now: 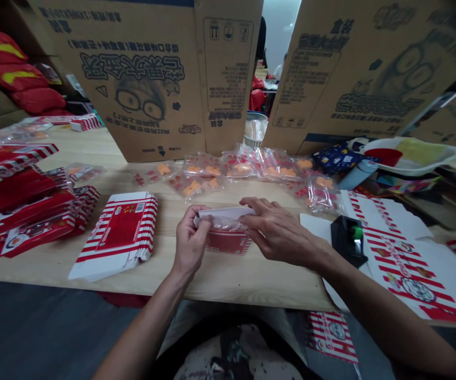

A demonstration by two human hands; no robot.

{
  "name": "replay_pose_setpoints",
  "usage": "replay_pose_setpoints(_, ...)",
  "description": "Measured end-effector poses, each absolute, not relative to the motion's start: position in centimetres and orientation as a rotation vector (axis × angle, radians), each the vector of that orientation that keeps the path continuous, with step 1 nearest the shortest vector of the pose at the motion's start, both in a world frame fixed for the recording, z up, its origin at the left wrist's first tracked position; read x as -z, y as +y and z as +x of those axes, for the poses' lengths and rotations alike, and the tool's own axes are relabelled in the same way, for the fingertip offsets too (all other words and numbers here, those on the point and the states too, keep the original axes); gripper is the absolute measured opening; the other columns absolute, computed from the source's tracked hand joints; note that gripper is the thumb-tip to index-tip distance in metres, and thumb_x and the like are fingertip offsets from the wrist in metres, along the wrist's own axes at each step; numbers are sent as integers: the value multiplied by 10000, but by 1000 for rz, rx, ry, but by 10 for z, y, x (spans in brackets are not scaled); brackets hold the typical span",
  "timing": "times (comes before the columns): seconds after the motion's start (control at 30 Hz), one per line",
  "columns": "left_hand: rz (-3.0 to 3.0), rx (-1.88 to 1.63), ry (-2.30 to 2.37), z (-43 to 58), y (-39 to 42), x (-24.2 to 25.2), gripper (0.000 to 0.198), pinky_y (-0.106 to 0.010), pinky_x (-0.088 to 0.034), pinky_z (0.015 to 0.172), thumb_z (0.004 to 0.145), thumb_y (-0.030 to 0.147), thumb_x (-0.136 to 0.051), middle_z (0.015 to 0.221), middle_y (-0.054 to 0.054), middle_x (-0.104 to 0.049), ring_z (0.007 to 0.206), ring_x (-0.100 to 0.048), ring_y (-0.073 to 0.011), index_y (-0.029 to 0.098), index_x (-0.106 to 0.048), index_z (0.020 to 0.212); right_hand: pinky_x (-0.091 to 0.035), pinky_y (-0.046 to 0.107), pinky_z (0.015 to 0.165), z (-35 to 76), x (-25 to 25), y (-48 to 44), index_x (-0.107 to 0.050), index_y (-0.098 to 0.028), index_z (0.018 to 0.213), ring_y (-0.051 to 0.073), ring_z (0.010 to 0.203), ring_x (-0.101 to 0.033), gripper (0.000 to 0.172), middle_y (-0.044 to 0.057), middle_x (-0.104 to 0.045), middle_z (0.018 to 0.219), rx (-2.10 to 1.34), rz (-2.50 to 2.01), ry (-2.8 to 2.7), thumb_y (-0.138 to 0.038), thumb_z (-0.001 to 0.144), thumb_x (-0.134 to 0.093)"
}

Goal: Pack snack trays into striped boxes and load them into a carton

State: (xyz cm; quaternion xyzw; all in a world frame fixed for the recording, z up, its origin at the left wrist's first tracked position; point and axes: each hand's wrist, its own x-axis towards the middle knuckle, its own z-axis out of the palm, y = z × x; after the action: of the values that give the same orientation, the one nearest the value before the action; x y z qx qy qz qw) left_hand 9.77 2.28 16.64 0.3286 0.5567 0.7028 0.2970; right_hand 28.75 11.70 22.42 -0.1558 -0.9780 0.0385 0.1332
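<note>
While a red-and-white striped carton (228, 244) is held at the centre of the frame, a clear plastic packet (219, 224) is seen at its open end, tucked beneath a white flap (225, 212). The flap and film are pinched firmly at the near corner by the thumb and fingers of the left hand (190, 244). The right hand (279, 228) is laid across the flap's far side, its fingers spread and not closed on anything. Light, even pressure from both hands would appear best here, so that the film is not creased and the thin card is not bent.

Beside the hands on a pale wooden table (228, 279), a flat stack of striped cartons (113, 235) is placed to the left. A black tape dispenser (347, 240) is set on printed red-and-white sheets (410, 264) at lower right. Along the middle of the table, sealed packets of orange pieces (212, 171) are spread in a loose row, and stacked red cartons (22, 200) are piled at left. A white tray (414, 155) is seen at upper right. Large printed cardboard sheets (149, 79) are stood up along the far edge, with red sacks (14, 68) heaped at upper left.
</note>
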Motion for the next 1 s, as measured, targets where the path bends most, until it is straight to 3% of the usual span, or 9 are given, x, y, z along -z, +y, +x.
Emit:
replay_pose_setpoints(0.2,728,-1885,1388,99,35,-185,259,-189,-347,529,602,151,-629,693,66,-512,569,-423,-84,202,-556,844,-518,505,998,293,-209,108,-560,-68,1268,351,1236,-551,411,289,-411,1477,91,-359,-2689,-17,867,-486)
replay_pose_setpoints(0.37,582,-1717,1304,91,37,-189,309,-207,-369,530,523,184,-683,659,44,-578,556,-489,-102,163,-612,823,-546,481,998,295,-205,108,-547,-67,1249,352,1259,-550,389,283,-455,1413,-30,-449,-2672,-6,869,-489)
replay_pose_setpoints(0.6,659,-1686,1407,93,36,-181,154,-203,-322,519,571,178,-626,567,57,-509,533,-430,-94,161,-589,719,-573,459,949,288,-206,111,-612,-92,1012,322,1183,-604,229,279,-481,1396,-89,-460,-2711,-1,897,-436)
replay_pose_setpoints(0.73,720,-1753,1437,94,39,-168,261,-210,-388,568,627,180,-653,687,42,-563,616,-502,-118,175,-605,884,-561,528,900,286,-208,116,-633,-96,988,342,1100,-625,223,286,-467,1438,72,-492,-2771,-23,908,-438)
replay_pose_setpoints(0.83,814,-1965,1541,97,38,-156,342,-203,-411,585,710,234,-738,782,49,-548,636,-497,-106,215,-538,986,-546,547,924,289,-196,119,-615,-126,1096,341,1142,-607,248,258,-440,1475,-25,-466,-2675,-54,915,-462)
replay_pose_setpoints(1.0,1023,-2389,1644,105,38,-137,306,-201,-459,687,822,316,-759,822,25,-542,726,-544,-99,208,-473,834,-548,489,973,290,-142,110,-392,-210,1434,287,1216,-589,534,179,-556,1363,-382,-533,-2059,-77,925,-478)
